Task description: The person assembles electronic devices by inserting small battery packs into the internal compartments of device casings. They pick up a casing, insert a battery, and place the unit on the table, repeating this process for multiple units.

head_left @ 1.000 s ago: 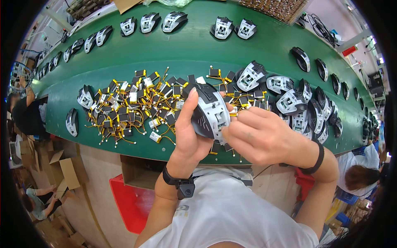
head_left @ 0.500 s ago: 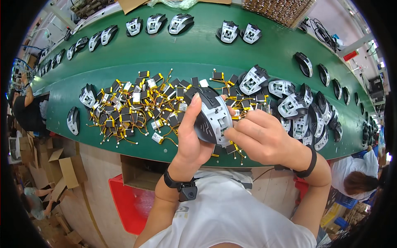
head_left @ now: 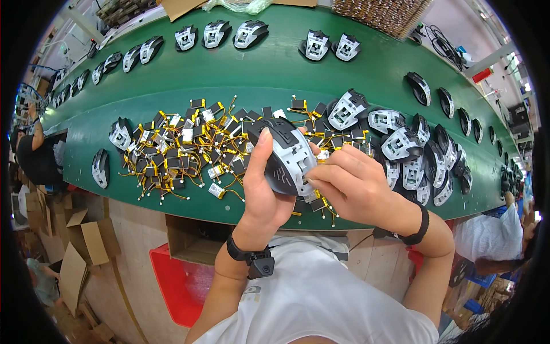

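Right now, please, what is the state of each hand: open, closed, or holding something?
Left hand: closed around a black and silver mouse shell.
Right hand: closed, fingers pinched at its side; whether they grip anything cannot be told.

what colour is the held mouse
The held mouse is black and silver, clearest in the head view.

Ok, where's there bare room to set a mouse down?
Widest: the green table between the batteries and the back row of mice. A narrow strip also runs between the batteries and the table's near edge, left of the left hand. Crowded: behind the held mouse, with batteries, and to its right, where heaped mice overlap.
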### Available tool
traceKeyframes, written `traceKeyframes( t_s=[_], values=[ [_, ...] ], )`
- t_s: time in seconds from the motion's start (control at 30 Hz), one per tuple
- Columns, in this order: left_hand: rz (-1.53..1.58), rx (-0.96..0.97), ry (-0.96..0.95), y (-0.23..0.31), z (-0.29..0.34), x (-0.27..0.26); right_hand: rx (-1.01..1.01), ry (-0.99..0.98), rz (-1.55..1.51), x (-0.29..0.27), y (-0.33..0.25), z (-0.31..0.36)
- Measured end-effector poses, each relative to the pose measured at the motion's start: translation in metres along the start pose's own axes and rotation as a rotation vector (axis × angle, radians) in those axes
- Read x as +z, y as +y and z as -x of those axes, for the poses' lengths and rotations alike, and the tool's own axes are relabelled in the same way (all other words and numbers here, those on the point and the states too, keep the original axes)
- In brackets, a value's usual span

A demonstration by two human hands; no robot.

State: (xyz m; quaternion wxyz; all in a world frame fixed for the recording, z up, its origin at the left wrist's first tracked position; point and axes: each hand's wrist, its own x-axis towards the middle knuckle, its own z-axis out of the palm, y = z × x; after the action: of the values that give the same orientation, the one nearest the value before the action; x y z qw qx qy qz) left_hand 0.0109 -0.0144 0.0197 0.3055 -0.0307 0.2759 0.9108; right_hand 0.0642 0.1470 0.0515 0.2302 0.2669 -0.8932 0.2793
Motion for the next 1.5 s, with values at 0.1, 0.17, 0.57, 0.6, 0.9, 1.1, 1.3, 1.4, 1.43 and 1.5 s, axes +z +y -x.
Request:
traceKeyframes(
  t_s=[0.1,0.17,0.57,0.6,0.9,1.1,1.3,1.4,1.43,1.5],
  values=[
    [0.001,0.020,-0.035,0.000,0.000,-0.003,-0.014,0.021,0.023,0.003,-0.004,0.004],
    [0.051,0.010,-0.106,0.002,0.001,-0.005,-0.083,0.036,0.119,0.006,-0.006,0.009],
    [0.007,0.190,-0.164,-0.015,-0.001,-0.006,0.062,0.019,-0.010,0.011,-0.014,0.017],
    [0.112,0.156,-0.232,-0.011,-0.004,-0.010,0.127,0.012,-0.097,0.011,-0.017,0.019],
    [-0.260,0.391,-0.240,-0.011,-0.002,-0.007,0.932,0.027,-1.441,0.031,-0.024,0.031],
    [-0.301,0.281,-0.264,-0.005,0.000,-0.014,0.975,0.045,-1.349,0.033,-0.022,0.021],
    [-0.346,0.308,-0.262,-0.004,0.000,-0.014,0.934,0.056,-1.326,0.040,-0.020,0.026],
    [-0.312,0.267,-0.239,-0.004,0.004,-0.011,0.941,0.052,-1.315,0.040,-0.018,0.028],
    [-0.304,0.262,-0.229,-0.005,0.006,-0.010,0.945,0.046,-1.312,0.040,-0.018,0.029],
    [-0.337,0.254,-0.223,-0.008,0.009,-0.009,0.999,0.063,-1.330,0.044,-0.016,0.030]
  ],
)
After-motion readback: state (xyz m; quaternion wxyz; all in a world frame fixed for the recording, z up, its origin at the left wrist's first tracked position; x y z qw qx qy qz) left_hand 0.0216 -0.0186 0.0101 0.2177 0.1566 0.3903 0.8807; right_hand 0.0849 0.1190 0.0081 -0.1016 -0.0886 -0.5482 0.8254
